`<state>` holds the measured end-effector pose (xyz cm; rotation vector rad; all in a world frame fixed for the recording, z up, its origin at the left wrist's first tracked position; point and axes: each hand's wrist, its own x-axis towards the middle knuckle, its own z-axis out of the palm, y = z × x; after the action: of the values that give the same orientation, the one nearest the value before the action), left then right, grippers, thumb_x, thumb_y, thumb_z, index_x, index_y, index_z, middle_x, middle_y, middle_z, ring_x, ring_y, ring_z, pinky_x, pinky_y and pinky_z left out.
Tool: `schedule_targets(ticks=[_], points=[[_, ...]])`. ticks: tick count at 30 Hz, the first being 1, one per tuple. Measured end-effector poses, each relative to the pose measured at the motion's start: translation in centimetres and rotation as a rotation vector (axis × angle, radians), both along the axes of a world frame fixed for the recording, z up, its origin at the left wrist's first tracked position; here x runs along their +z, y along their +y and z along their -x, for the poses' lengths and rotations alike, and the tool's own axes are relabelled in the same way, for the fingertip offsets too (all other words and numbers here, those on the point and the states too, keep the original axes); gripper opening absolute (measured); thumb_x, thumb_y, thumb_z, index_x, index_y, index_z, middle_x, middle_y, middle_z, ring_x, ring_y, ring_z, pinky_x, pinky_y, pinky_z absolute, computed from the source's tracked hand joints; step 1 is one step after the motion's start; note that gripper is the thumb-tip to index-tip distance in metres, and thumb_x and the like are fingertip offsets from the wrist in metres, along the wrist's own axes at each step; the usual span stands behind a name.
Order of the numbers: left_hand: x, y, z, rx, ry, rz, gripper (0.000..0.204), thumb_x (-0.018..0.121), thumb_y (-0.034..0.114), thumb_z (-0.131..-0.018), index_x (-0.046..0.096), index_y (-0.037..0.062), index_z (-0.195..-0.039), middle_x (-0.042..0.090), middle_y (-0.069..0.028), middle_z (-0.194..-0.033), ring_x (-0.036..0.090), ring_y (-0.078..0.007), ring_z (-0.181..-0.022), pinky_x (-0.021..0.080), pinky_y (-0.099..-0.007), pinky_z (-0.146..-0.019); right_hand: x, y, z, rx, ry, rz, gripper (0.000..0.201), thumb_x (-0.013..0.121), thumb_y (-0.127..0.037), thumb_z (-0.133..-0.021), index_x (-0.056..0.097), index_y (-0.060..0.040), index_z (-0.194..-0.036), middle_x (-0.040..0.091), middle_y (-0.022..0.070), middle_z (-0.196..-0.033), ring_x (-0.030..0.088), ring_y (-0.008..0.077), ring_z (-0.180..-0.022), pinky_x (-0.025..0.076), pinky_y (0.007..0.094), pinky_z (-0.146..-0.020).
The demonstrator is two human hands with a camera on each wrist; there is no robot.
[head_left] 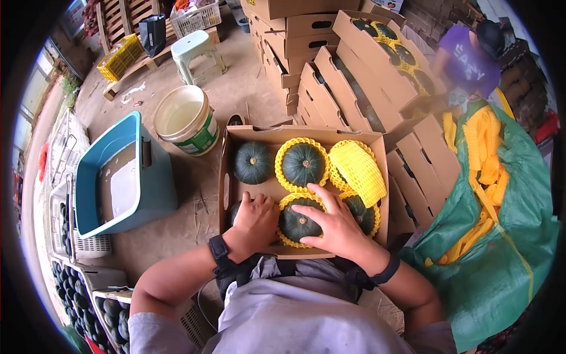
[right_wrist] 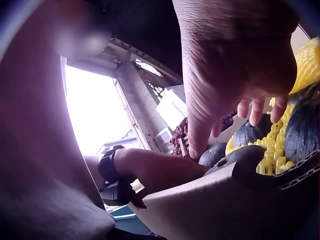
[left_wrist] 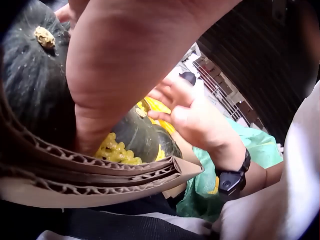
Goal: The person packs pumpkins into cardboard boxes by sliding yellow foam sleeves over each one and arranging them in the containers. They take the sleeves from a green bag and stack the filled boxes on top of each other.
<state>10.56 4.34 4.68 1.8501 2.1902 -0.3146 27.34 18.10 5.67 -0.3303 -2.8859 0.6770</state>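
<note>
A cardboard box [head_left: 230,148] in front of me holds several round, dark green pumpkins. The front-middle pumpkin [head_left: 294,228] sits in a yellow foam net [head_left: 285,205] with its stem up. My left hand [head_left: 254,219] reaches down between it and a bare pumpkin [left_wrist: 37,75] on the left, back of the hand up; its fingertips are hidden. Over the front-middle pumpkin, my right hand [head_left: 341,227] spreads its fingers and thumb, holding nothing. Behind stand a bare pumpkin [head_left: 252,163] and a netted pumpkin [head_left: 302,164]. A loose yellow net [head_left: 359,168] covers the back-right one.
Stacked cartons [head_left: 345,94] rise behind the box. At right, a green sack [head_left: 513,236] holds yellow nets [head_left: 486,147]. A blue tub [head_left: 156,194] and white bucket [head_left: 184,121] stand left; crates of pumpkins [head_left: 73,292] lie lower left. Another person [head_left: 470,62] is at back right.
</note>
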Motion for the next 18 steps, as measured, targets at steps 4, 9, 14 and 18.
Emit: schedule_targets(ticks=[4, 9, 14, 18], points=[[-0.5, 0.3, -0.3, 0.002, 0.067, -0.068, 0.042, 0.073, 0.042, -0.067, 0.066, 0.0095, -0.093, 0.059, -0.0069, -0.097, 0.057, -0.0234, -0.1, 0.039, -0.0455, -0.091, 1.5, 3.9, -1.2, -0.404, 0.076, -0.211, 0.08, 0.076, -0.02, -0.071, 0.038, -0.0186, -0.142, 0.034, 0.0157, -0.145, 0.034, 0.0337, -0.133, 0.029, 0.047, -0.107], [4.0, -0.3, 0.3, 0.141, -0.296, -0.167, 0.082, 0.076, 0.043, -0.068, 0.046, 0.0035, -0.133, 0.06, -0.0134, -0.115, 0.053, -0.0279, -0.114, 0.04, -0.0425, -0.096, -0.2, 5.5, -4.3, -0.554, 0.398, 0.635, 0.04, 0.06, -0.006, -0.087, 0.051, 0.0008, -0.125, 0.061, 0.0176, -0.116, 0.06, 0.032, -0.105, 0.047, 0.0363, -0.092], [6.0, -0.7, -3.5, 0.526, -1.685, -0.605, 0.037, 0.065, 0.019, -0.09, 0.056, -0.002, -0.12, 0.06, -0.0145, -0.122, 0.056, -0.0206, -0.114, 0.042, -0.0329, -0.098, 2.8, -1.3, -2.6, 0.119, 0.37, 0.572, 0.037, 0.052, -0.031, -0.097, 0.059, 0.0032, -0.111, 0.063, 0.0137, -0.114, 0.061, 0.0237, -0.104, 0.046, 0.0357, -0.091], [7.2, -0.8, -3.0, 0.208, -1.019, -0.61, 0.025, 0.067, 0.021, -0.088, 0.061, 0.0028, -0.104, 0.067, -0.0149, -0.085, 0.067, -0.0285, -0.077, 0.052, -0.035, -0.068, 1.7, 0.3, -2.6, -0.13, 0.543, 1.529, 0.066, 0.033, -0.056, -0.098, 0.06, 0.0012, -0.117, 0.063, 0.0135, -0.116, 0.061, 0.0233, -0.106, 0.048, 0.0373, -0.088]])
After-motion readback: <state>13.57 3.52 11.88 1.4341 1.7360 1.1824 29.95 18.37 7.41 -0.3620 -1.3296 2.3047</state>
